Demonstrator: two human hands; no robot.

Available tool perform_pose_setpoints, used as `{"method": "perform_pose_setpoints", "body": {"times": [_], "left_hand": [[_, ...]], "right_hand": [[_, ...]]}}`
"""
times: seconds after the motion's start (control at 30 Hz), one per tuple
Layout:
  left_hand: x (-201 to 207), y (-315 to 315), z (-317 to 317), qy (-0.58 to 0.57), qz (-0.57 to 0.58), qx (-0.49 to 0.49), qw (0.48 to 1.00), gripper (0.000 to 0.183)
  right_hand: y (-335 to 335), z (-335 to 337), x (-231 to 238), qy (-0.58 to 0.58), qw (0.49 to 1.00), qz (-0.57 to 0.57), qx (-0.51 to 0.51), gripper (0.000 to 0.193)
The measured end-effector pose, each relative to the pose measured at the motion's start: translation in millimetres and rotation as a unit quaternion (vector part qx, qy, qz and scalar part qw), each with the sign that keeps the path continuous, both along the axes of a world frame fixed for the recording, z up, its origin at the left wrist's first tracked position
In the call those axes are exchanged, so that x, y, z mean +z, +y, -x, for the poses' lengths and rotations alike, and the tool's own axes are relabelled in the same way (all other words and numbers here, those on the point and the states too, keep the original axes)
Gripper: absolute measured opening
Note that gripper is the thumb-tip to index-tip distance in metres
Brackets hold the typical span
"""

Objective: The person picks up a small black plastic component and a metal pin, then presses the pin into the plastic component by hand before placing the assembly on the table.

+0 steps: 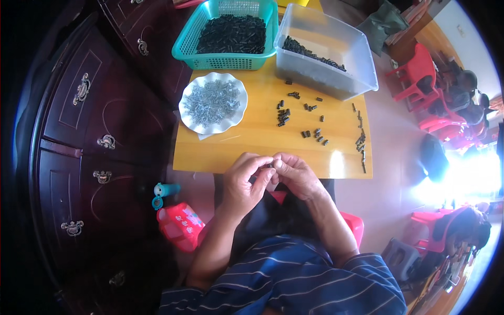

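Dark wooden cabinet [89, 136] with metal drawer pulls stands along the left side, beside the low wooden table [236, 149]. On the floor beneath the table's left corner sit a red patterned bag [181, 223] and a small teal object [161, 191]; its kind cannot be told.

On the table, upper left: a teal mesh basket [189, 50] holding a heap of small black cylindrical pieces. Just below it, a white scalloped dish [212, 102] filled with small silver screws. To the right of the basket, a clear plastic bin [336, 79] holds a thin line of black pieces along its far wall; most of the bin floor shows bare.

Loose black parts [304, 118] lie scattered over the centre and right of the table, with a short row near the right edge.

Left hand [244, 181] and right hand [296, 176] meet at the table's near edge, fingertips touching. Both sets of fingers are pinched together on one small dark piece [271, 166], held between the two hands just above the edge. Whether a screw is in it cannot be told.

Judgement on progress: the work appears early to midway. The basket is well stocked, the dish of screws is full, and the bin holds only a small share. A few dozen loose pieces remain on the table.

Red plastic chairs [420, 73] stand well apart at the right.
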State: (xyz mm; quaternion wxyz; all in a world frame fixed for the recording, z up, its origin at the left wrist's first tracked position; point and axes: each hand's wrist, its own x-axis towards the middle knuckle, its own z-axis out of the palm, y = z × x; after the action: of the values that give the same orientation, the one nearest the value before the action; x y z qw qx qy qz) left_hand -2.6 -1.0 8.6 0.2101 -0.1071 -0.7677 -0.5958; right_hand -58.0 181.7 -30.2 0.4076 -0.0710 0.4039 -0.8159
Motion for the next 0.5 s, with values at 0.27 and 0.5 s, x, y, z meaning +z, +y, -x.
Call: {"method": "perform_pose_setpoints", "body": {"times": [0.27, 0.5], "left_hand": [[-4, -3, -3, 0.017, 0.003, 0.065, 0.998, 0.015], [-5, -4, -5, 0.007, 0.011, 0.072, 0.997, 0.015]], "right_hand": [[27, 82, 33, 0.420, 0.744, -0.476, -0.210, 0.021], [47, 133, 28, 0.515, 0.578, -0.599, -0.205, 0.025]]}}
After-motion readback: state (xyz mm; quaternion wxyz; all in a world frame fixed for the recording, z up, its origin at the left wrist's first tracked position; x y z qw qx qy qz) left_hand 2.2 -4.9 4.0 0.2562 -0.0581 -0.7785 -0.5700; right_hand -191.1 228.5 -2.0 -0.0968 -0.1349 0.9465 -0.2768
